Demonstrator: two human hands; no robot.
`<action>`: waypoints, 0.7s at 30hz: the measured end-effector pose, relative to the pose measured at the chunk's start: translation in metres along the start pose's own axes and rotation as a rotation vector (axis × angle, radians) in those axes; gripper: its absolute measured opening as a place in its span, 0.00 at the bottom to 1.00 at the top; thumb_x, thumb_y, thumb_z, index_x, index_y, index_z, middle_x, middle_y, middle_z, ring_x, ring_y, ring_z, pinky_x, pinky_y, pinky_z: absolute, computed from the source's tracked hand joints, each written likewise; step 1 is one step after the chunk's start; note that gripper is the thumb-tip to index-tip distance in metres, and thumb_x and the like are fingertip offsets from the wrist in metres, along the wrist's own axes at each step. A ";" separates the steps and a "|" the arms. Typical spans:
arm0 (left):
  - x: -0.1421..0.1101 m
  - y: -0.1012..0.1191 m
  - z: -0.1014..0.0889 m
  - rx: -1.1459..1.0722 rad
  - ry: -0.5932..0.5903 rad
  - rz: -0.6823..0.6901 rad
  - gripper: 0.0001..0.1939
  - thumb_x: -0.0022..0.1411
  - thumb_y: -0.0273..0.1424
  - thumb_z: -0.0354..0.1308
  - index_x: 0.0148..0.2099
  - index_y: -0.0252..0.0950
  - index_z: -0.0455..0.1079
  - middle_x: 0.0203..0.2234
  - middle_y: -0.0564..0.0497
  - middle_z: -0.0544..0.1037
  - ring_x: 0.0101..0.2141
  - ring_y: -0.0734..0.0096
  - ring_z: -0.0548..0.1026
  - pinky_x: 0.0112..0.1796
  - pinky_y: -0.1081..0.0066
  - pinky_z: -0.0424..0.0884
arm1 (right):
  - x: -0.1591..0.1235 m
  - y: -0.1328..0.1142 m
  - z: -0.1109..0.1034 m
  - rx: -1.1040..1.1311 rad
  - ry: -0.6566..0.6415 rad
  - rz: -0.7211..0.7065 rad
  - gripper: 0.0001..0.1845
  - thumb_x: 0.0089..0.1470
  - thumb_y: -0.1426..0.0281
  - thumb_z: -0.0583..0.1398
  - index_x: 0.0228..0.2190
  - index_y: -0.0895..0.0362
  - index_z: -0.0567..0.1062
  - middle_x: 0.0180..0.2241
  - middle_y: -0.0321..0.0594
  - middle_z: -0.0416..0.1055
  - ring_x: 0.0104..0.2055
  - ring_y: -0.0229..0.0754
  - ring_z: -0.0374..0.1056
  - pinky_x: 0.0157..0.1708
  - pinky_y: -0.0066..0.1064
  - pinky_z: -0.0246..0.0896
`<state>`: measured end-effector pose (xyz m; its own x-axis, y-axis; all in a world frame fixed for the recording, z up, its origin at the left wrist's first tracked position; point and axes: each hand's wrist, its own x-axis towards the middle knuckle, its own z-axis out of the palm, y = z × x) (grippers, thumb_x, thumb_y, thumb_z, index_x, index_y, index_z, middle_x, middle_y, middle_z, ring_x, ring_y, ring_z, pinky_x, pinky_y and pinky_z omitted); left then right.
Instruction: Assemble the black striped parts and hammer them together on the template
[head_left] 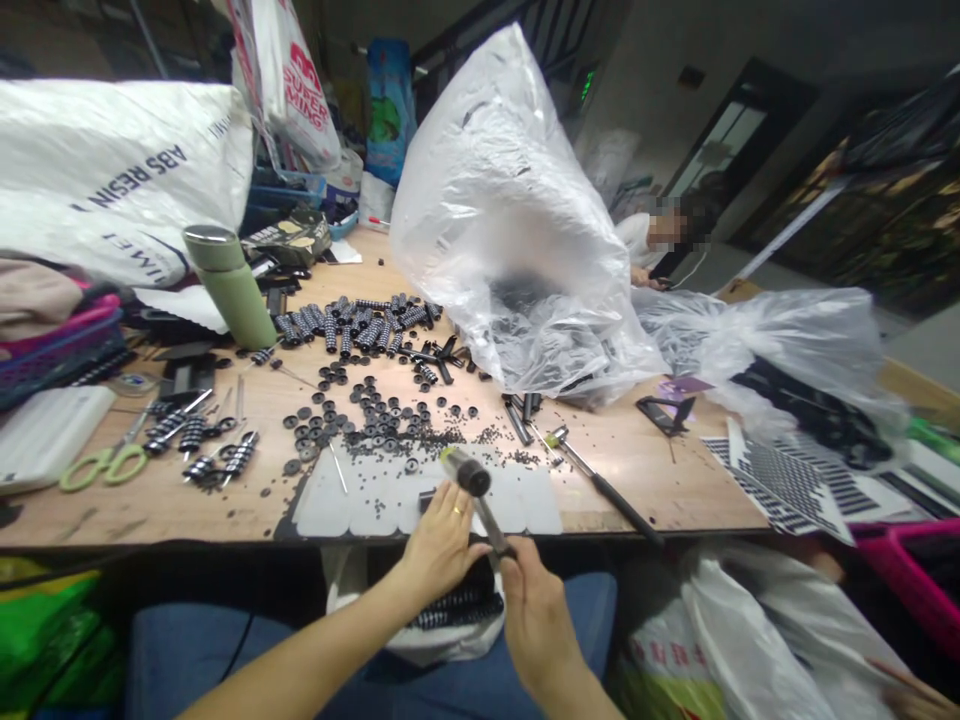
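My right hand point(536, 610) is wrapped round the handle of a small two-faced mallet point(474, 476), which has a black face towards me and a yellowish one behind. The mallet's head hangs just above and beside the fingers of my left hand point(444, 530). My left hand, with a ring on one finger, rests at the front edge of a pale mat point(517, 500). Its fingers are pressed together on a dark piece point(426, 501), mostly hidden beneath them. Small black wheels point(381, 412) and tiny black bits lie scattered beyond the mat.
Black-and-white ribbed rollers point(367, 330) pile up behind the wheels. A second mallet point(607, 488) lies to the right, scissors point(105, 465) and a green flask point(231, 285) to the left. A big plastic bag point(517, 200) stands at the back; a person point(652, 240) sits beyond.
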<state>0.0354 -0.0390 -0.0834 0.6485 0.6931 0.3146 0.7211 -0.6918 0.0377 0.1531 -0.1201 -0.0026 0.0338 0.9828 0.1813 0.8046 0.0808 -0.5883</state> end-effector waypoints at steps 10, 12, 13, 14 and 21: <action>0.005 -0.007 -0.029 -0.219 -0.134 -0.133 0.16 0.58 0.20 0.44 0.46 0.33 0.65 0.35 0.45 0.73 0.38 0.65 0.71 0.39 0.66 0.68 | 0.017 0.031 0.008 -0.278 -0.082 0.101 0.22 0.61 0.60 0.37 0.27 0.54 0.64 0.21 0.38 0.70 0.24 0.42 0.69 0.22 0.27 0.51; 0.008 -0.020 -0.043 -0.247 -0.122 -0.163 0.12 0.58 0.23 0.48 0.44 0.34 0.66 0.34 0.45 0.72 0.38 0.64 0.70 0.38 0.66 0.67 | 0.027 0.051 0.005 -0.399 -0.026 0.122 0.22 0.60 0.59 0.37 0.27 0.54 0.63 0.21 0.38 0.70 0.23 0.43 0.68 0.21 0.28 0.49; 0.013 -0.034 -0.049 -0.252 -0.098 -0.206 0.11 0.58 0.27 0.49 0.44 0.33 0.66 0.36 0.43 0.71 0.39 0.62 0.69 0.38 0.66 0.67 | 0.032 0.061 0.004 -0.456 -0.001 0.129 0.22 0.60 0.59 0.38 0.26 0.54 0.63 0.21 0.39 0.70 0.23 0.43 0.68 0.21 0.29 0.49; 0.023 -0.051 -0.055 -0.240 -0.058 -0.279 0.13 0.59 0.30 0.48 0.46 0.32 0.65 0.37 0.42 0.71 0.40 0.61 0.68 0.39 0.65 0.66 | 0.037 0.070 0.005 -0.508 0.024 0.133 0.21 0.60 0.59 0.38 0.26 0.54 0.63 0.22 0.39 0.70 0.24 0.43 0.68 0.21 0.29 0.49; 0.133 -0.203 -0.051 -0.139 0.082 -0.788 0.19 0.61 0.30 0.45 0.49 0.21 0.62 0.44 0.31 0.67 0.46 0.54 0.65 0.45 0.62 0.61 | 0.059 0.103 0.018 -0.660 0.155 0.033 0.23 0.60 0.58 0.39 0.25 0.55 0.64 0.26 0.43 0.66 0.31 0.46 0.64 0.29 0.34 0.56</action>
<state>-0.0377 0.1832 -0.0007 -0.0619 0.9747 0.2150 0.9186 -0.0286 0.3941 0.2273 -0.0507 -0.0666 0.1096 0.9440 0.3111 0.9933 -0.1154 0.0001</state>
